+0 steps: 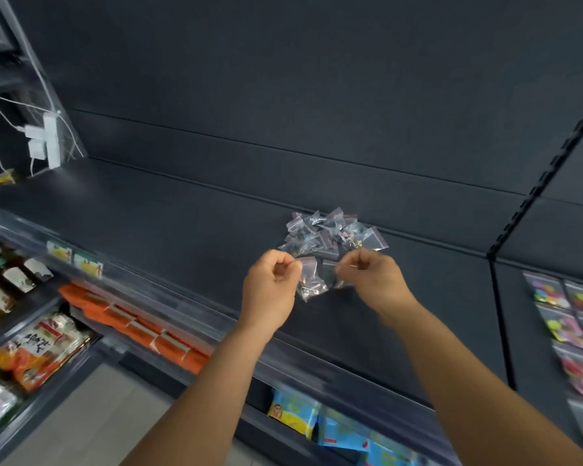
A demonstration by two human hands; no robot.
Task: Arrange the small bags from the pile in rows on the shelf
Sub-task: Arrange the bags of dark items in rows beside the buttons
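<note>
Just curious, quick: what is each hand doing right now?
Left hand: pinches a small bag.
Right hand: pinches another small bag.

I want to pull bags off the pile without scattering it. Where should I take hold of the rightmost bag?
Pinch the rightmost bag at its red-striped zip edge, coming from the right. That corner juts out past the pile over bare shelf, so nothing lies on it; it is probably also the bag's stiffest part.

Clear small bags [330, 235] with red top strips on a dark grey shelf [182, 210]. Below, orange packets [132, 321] and light blue packs [317, 425]; at left, a white power strip [51, 141] with white cables
</note>
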